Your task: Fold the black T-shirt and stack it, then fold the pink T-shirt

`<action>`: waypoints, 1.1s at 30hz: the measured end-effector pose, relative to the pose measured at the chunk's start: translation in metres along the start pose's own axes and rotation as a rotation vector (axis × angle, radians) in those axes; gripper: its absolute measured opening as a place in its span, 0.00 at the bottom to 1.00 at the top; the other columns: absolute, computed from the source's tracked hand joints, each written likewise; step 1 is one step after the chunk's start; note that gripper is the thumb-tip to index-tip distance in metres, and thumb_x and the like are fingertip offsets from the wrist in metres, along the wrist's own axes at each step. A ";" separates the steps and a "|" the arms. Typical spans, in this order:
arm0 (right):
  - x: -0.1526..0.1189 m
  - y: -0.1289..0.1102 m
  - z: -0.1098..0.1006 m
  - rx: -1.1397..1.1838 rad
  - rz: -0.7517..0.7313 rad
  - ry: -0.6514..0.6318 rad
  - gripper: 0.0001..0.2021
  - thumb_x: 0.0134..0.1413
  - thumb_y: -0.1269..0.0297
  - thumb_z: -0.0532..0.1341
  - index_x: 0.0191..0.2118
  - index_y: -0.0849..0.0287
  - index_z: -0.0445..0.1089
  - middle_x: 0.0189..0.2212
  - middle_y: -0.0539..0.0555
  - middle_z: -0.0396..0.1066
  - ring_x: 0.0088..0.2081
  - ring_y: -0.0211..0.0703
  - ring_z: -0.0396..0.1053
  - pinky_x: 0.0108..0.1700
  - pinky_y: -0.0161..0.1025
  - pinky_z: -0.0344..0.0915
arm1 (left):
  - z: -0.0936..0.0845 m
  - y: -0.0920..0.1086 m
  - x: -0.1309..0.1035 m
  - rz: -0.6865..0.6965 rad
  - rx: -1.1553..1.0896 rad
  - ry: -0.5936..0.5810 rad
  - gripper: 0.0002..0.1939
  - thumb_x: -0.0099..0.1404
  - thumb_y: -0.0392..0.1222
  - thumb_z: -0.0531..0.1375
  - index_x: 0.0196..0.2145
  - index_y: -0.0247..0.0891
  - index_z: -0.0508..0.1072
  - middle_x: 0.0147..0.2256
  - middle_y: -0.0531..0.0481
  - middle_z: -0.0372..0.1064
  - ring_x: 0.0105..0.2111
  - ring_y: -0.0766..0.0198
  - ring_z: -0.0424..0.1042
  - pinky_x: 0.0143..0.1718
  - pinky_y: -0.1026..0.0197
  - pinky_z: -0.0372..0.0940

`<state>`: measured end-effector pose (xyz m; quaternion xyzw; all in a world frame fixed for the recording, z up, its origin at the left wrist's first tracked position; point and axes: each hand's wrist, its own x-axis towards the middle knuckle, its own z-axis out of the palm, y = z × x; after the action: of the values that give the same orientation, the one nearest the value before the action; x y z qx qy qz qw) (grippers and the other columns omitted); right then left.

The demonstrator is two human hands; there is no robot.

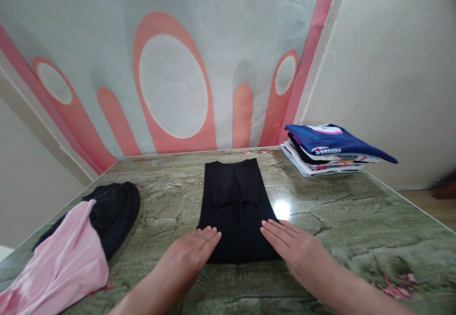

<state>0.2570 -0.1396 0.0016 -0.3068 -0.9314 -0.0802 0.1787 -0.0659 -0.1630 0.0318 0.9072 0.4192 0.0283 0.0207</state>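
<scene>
A black garment (237, 241) lies folded into a neat, narrow panel in the middle of the table, its sleeves or legs tucked in on top near the far end. My left hand (194, 248) rests on its near left edge with the fingers stretched out flat. On the near right edge lies my right hand (290, 239), also flat with straight fingers. Both hands touch the cloth without gripping it. I cannot tell exactly what kind of garment it is.
The table (160, 201) has a glossy wood-and-flower pattern. Crumpled pink cloth (67, 258) and black cloth (119, 215) lie at the left. A stack of folded clothes (327, 151), blue on top, stands at the far right. Behind rises a patterned wall (228, 44).
</scene>
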 end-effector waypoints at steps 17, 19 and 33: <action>-0.044 -0.008 -0.045 0.646 0.151 -0.174 0.34 0.44 0.81 0.51 0.56 0.44 0.66 0.50 0.49 0.71 0.53 0.46 0.68 0.60 0.50 0.61 | -0.004 0.015 -0.061 0.076 -0.441 0.014 0.31 0.59 0.31 0.53 0.58 0.55 0.64 0.53 0.55 0.69 0.53 0.58 0.68 0.57 0.56 0.61; -0.027 0.006 -0.059 0.725 0.228 -0.222 0.31 0.44 0.80 0.52 0.52 0.44 0.71 0.48 0.49 0.73 0.50 0.46 0.71 0.56 0.48 0.65 | -0.027 0.008 -0.047 -0.059 -0.516 -0.001 0.28 0.59 0.32 0.54 0.54 0.56 0.69 0.50 0.56 0.72 0.50 0.58 0.71 0.54 0.55 0.63; 0.141 0.156 0.032 1.183 0.980 0.095 0.11 0.46 0.62 0.66 0.36 0.62 0.71 0.24 0.49 0.71 0.27 0.37 0.68 0.31 0.34 0.66 | -0.032 -0.136 0.130 -0.697 -1.102 0.218 0.20 0.51 0.47 0.65 0.40 0.34 0.72 0.31 0.48 0.73 0.31 0.62 0.71 0.32 0.62 0.66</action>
<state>0.2364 0.0697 0.0320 -0.5340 -0.5683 0.5065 0.3679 -0.0877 0.0247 0.0602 0.5670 0.6121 0.3220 0.4474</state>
